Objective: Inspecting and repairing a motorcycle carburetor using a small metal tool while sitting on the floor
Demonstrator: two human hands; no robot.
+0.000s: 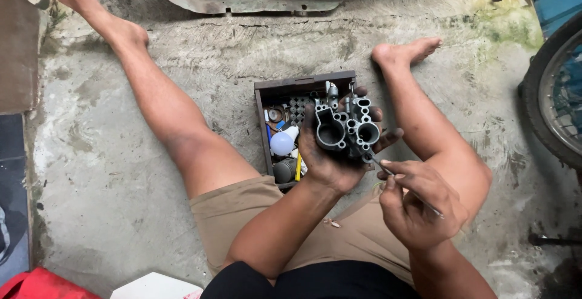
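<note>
While left hand cradles grimy grey carburetor body, twin round bores, right hand pinching thin tool

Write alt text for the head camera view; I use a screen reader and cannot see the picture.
A person seated on a concrete floor holds a dark metal engine part in the left hand and works a thin tool into it with the right hand. An open wooden box of small parts lies between the bare legs.

Carburetor body: dark grey cast metal, grimy, two round bores facing up, centre of frame. Thin metal tool: slanted, tip touching the body's lower right edge.
</note>
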